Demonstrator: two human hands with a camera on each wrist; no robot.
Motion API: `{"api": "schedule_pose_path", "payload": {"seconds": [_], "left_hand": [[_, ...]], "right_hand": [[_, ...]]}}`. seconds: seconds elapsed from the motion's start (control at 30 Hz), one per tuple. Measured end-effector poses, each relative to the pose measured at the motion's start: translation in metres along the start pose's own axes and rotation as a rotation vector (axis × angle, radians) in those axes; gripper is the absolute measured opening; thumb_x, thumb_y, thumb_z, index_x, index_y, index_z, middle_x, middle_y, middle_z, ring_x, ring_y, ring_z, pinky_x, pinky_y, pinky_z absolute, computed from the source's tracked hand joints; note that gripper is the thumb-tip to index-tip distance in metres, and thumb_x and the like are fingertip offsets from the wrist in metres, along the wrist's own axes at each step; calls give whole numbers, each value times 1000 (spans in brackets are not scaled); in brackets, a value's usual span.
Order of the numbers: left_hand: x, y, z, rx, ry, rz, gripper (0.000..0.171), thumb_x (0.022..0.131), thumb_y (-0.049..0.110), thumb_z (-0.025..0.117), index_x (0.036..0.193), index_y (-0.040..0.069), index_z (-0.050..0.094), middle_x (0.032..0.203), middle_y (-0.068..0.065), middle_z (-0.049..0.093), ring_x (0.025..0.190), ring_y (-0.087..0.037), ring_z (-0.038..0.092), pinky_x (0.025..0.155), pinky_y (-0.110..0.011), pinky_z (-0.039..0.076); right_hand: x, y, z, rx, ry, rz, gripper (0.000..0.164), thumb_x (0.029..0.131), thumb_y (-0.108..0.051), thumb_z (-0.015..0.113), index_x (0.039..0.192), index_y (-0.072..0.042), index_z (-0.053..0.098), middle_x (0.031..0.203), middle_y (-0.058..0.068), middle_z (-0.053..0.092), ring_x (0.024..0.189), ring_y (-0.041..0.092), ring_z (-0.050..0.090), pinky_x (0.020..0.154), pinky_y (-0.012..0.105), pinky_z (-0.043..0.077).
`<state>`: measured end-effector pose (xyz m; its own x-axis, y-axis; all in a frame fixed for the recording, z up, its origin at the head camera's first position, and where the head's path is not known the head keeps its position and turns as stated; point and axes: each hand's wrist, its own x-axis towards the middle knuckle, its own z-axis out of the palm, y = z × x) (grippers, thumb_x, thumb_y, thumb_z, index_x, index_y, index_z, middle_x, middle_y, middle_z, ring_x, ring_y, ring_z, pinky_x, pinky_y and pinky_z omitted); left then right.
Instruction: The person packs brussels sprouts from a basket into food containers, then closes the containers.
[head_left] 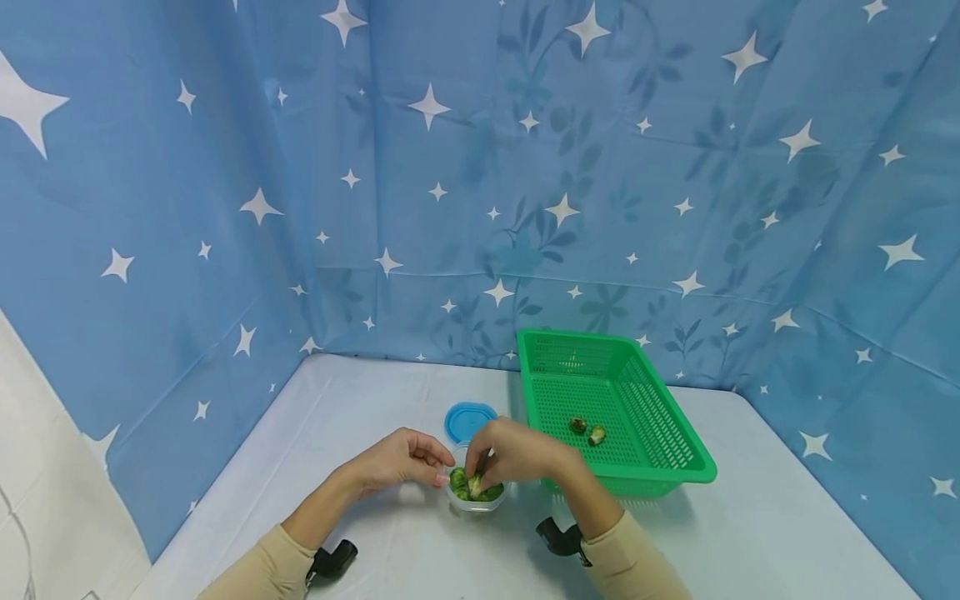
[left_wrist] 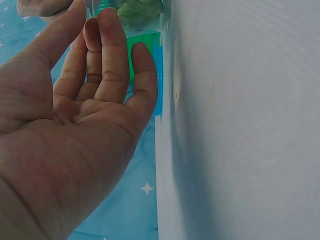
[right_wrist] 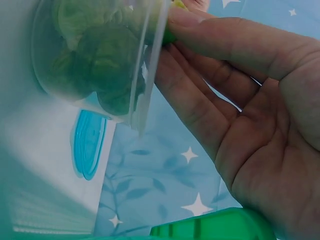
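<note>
A small clear plastic tub stands on the table with several green Brussels sprouts inside. At its mouth, my right hand pinches a Brussels sprout between thumb and fingertips, pale end showing. Much of that sprout is hidden by the fingers in the right wrist view. My left hand is at the tub's left side, fingers loosely bent and palm bare in the left wrist view. Whether its fingertips touch the rim I cannot tell. Just behind the tub lies a round blue lid.
To the right is a green plastic basket with perforated sides. Two browner Brussels sprouts lie on its floor. A white cloth covers the table, and a blue star-patterned curtain hangs behind it.
</note>
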<state>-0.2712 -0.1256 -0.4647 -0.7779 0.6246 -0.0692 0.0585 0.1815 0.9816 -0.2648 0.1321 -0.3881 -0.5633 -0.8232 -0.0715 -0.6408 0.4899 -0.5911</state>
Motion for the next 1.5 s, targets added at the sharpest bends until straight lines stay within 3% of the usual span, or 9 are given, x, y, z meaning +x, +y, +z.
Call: {"api": "schedule_pose_path", "payload": {"seconds": [0.27, 0.57, 0.83, 1.07, 1.5], "left_hand": [[0, -1, 0, 0, 1, 9, 36, 88, 18, 85, 118, 0, 75, 98, 0, 76, 88, -16, 69, 83, -36, 57], [0, -1, 0, -6, -9, 15, 35, 88, 16, 84, 118, 0, 75, 98, 0, 77, 90, -16, 70, 85, -36, 57], [0, 0, 0, 7, -5, 16, 33, 89, 17, 84, 117, 1, 75, 97, 0, 76, 88, -16, 69, 84, -36, 57], [0, -1, 0, 4, -6, 14, 33, 88, 18, 84, 116, 2, 76, 97, 1, 76, 88, -16, 69, 84, -36, 57], [0, 0, 0, 4, -5, 12, 34, 89, 18, 84, 118, 1, 75, 98, 0, 76, 88, -16, 69, 83, -35, 57]], "right_hand": [[1, -3, 3, 0, -33, 42, 17, 85, 4, 82, 94, -10, 81, 90, -6, 77, 84, -2, 69, 76, 18, 58], [4, -3, 9, -7, -61, 32, 19, 90, 0, 79, 104, -12, 83, 97, -8, 78, 86, -1, 71, 76, 17, 57], [2, -5, 7, -76, -36, 52, 9, 90, -6, 81, 92, -15, 82, 86, -12, 76, 76, -5, 65, 71, 17, 56], [2, -6, 7, -92, -55, 64, 14, 92, -7, 79, 104, -14, 82, 94, -11, 78, 83, -7, 67, 76, 16, 56], [1, -8, 8, -189, -31, 66, 10, 90, -7, 81, 95, -16, 79, 86, -13, 74, 78, -6, 64, 73, 16, 54]]}}
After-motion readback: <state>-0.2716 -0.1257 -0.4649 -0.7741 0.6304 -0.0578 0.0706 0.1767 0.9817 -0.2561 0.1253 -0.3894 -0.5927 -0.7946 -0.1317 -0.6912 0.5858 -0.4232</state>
